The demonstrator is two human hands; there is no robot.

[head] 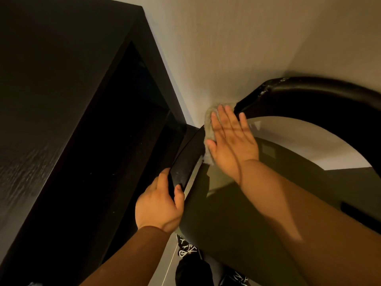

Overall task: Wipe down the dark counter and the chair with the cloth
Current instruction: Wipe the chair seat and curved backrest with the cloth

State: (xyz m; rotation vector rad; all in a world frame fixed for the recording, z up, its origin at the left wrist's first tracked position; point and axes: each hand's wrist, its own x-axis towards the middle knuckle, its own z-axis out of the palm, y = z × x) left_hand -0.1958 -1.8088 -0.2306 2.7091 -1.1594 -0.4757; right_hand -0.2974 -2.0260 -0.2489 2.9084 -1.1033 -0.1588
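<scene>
A dark chair [321,100] with a curved backrest and armrest stands against the wall on the right; its olive seat [237,213] lies below. My right hand [233,141] lies flat with fingers spread, pressing a grey cloth [209,124] onto the inner side of the chair's armrest. My left hand [160,205] grips the front end of that same armrest. The dark counter [51,100] fills the left side, with a black recess under its top.
A pale wall [247,38] rises behind the chair and counter. Black shoes with white markings [187,248] sit on the grey floor between counter and chair. The gap between the counter and the chair is narrow.
</scene>
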